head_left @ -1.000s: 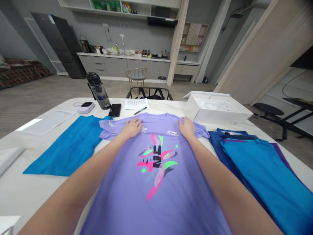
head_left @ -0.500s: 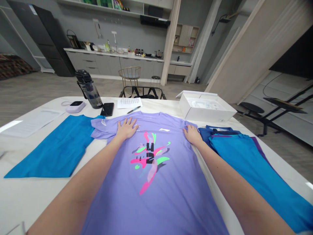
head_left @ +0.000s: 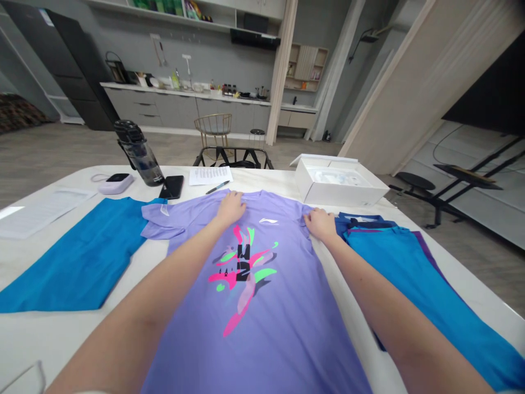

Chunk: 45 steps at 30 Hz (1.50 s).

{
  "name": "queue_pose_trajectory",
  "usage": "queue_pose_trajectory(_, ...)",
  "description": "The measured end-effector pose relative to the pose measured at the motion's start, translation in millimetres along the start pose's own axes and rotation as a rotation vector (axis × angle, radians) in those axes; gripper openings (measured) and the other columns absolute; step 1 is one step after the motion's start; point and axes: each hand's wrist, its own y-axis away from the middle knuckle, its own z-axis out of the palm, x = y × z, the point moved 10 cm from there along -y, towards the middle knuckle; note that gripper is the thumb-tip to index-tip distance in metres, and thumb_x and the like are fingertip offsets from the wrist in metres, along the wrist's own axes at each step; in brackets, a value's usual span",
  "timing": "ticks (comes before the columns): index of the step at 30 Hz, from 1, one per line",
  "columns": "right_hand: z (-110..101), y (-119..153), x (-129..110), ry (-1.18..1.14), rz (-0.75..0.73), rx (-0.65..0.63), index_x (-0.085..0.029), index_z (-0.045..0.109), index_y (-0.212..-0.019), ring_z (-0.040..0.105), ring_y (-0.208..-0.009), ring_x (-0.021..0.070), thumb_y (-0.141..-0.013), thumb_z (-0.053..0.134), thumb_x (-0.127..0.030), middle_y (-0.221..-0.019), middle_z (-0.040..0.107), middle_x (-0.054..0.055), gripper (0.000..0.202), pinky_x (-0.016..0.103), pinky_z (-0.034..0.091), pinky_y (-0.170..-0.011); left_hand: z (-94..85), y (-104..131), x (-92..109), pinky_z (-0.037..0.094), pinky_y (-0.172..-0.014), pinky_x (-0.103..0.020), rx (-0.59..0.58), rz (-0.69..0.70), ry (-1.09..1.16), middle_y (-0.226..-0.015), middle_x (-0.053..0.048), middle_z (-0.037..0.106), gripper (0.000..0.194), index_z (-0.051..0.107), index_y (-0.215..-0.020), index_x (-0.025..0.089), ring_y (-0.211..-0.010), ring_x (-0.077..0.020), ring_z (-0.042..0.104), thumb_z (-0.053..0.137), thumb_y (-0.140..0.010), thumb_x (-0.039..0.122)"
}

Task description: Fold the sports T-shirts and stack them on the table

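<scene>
A purple T-shirt (head_left: 262,328) with a bright pink, green and black print lies spread front up in the middle of the table, its collar away from me. My left hand (head_left: 232,209) is at the collar's left side, fingers curled down on the fabric; the fingertips are partly hidden. At the right shoulder, my right hand (head_left: 321,223) has its fingers closed on the sleeve, which is bunched under it. The left sleeve lies flat, overlapping the edge of a folded blue garment (head_left: 77,254). Right of the T-shirt is a stack of blue and purple clothes (head_left: 414,273).
Along the far edge of the white table (head_left: 45,345) stand a dark water bottle (head_left: 141,156), a phone (head_left: 172,187), a pale purple device (head_left: 116,184), a printed sheet (head_left: 210,175), a pen (head_left: 217,187) and an open white box (head_left: 340,186). More paper (head_left: 39,210) lies at left.
My left hand has slid from flat on the left chest up to the collar, and its fingers have curled. My right hand's fingers have closed on the sleeve. The view has shifted slightly.
</scene>
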Motion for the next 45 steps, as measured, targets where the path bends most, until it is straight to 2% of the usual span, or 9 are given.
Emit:
queue_pose_trajectory(5, -8, -12, 17, 0.074, -0.027, -0.031, -0.017, 0.074, -0.091, 0.058, -0.113, 0.0357, -0.100, 0.040, -0.061, -0.113, 0.070, 0.019, 0.057, 0.050, 0.039, -0.097, 44.9, -56, 89, 0.047, -0.100, -0.032, -0.122, 0.118, 0.232, -0.123, -0.010, 0.068, 0.039, 0.057, -0.134, 0.021, -0.114, -0.0214, 0.064, 0.047, -0.097, 0.024)
queue_pose_trajectory(9, -2, -13, 24, 0.016, -0.146, -0.136, -0.020, 0.072, -0.089, 0.065, -0.100, 0.0276, -0.097, 0.051, -0.059, -0.104, 0.072, 0.012, 0.045, 0.036, 0.044, -0.087, 82.9, -83, 120, 0.047, -0.099, -0.032, -0.251, 0.147, 0.205, -0.126, -0.008, 0.069, 0.038, 0.056, -0.136, 0.025, -0.115, -0.0213, 0.064, 0.047, -0.099, 0.030)
queue_pose_trajectory(16, -9, -25, 68, -0.027, -0.046, -0.072, -0.022, 0.070, -0.115, 0.064, -0.109, 0.0278, -0.103, 0.040, -0.037, -0.114, 0.073, 0.011, 0.035, 0.036, 0.043, -0.089, 108.2, -97, 108, 0.043, -0.105, -0.037, -0.281, 0.105, 0.104, -0.133, -0.013, 0.061, 0.037, 0.061, -0.132, 0.022, -0.123, -0.0262, 0.058, 0.046, -0.098, 0.028)
queue_pose_trajectory(21, 17, -35, 66, 0.008, -0.013, -0.202, -0.022, 0.069, -0.124, 0.057, -0.122, 0.0340, -0.092, 0.060, -0.047, -0.125, 0.070, 0.014, 0.041, 0.049, 0.039, -0.099, 106.6, -97, 102, 0.046, -0.100, -0.042, -0.228, 0.020, 0.060, -0.128, -0.015, 0.062, 0.035, 0.061, -0.129, 0.023, -0.123, -0.0302, 0.056, 0.043, -0.099, 0.027)
queue_pose_trajectory(24, 20, -35, 64, -0.038, 0.031, -0.181, -0.023, 0.069, -0.120, 0.059, -0.119, 0.0306, -0.094, 0.058, -0.039, -0.118, 0.073, 0.012, 0.031, 0.048, 0.037, -0.099, 105.0, -95, 100, 0.047, -0.098, -0.041, -0.185, -0.023, 0.049, -0.126, -0.015, 0.063, 0.032, 0.060, -0.127, 0.023, -0.123, -0.0306, 0.055, 0.043, -0.099, 0.028)
queue_pose_trajectory(31, -13, -26, 86, -0.054, 0.127, 0.035, -0.023, 0.060, -0.136, 0.061, -0.117, 0.0321, -0.102, 0.045, -0.031, -0.117, 0.072, 0.015, 0.038, 0.048, 0.038, -0.099, 103.6, -94, 95, 0.046, -0.100, -0.038, -0.152, -0.032, 0.067, -0.122, -0.014, 0.065, 0.028, 0.061, -0.121, 0.021, -0.119, -0.0276, 0.058, 0.043, -0.100, 0.024)
queue_pose_trajectory(35, -18, -22, 91, -0.052, 0.121, 0.053, -0.022, 0.057, -0.138, 0.061, -0.118, 0.0315, -0.100, 0.045, -0.027, -0.129, 0.067, 0.015, 0.040, 0.044, 0.041, -0.098, 102.6, -95, 92, 0.046, -0.099, -0.037, -0.158, -0.050, 0.084, -0.119, -0.014, 0.067, 0.028, 0.060, -0.121, 0.020, -0.117, -0.0270, 0.060, 0.045, -0.099, 0.024)
queue_pose_trajectory(41, 8, -25, 79, -0.137, 0.164, -0.162, -0.019, 0.074, -0.105, 0.067, -0.107, 0.0314, -0.102, 0.033, -0.061, -0.109, 0.074, 0.017, 0.059, 0.038, 0.048, -0.088, 103.5, -95, 92, 0.045, -0.102, -0.038, -0.183, -0.062, 0.121, -0.125, -0.014, 0.065, 0.029, 0.061, -0.124, 0.023, -0.122, -0.0283, 0.057, 0.048, -0.098, 0.029)
queue_pose_trajectory(45, 8, -35, 76, -0.096, 0.195, -0.108, -0.016, 0.069, -0.120, 0.066, -0.113, 0.0336, -0.097, 0.043, -0.067, -0.119, 0.071, 0.019, 0.062, 0.041, 0.049, -0.091, 106.4, -98, 91, 0.045, -0.101, -0.037, -0.209, -0.081, 0.131, -0.127, -0.014, 0.064, 0.029, 0.062, -0.123, 0.024, -0.123, -0.0287, 0.057, 0.048, -0.098, 0.031)
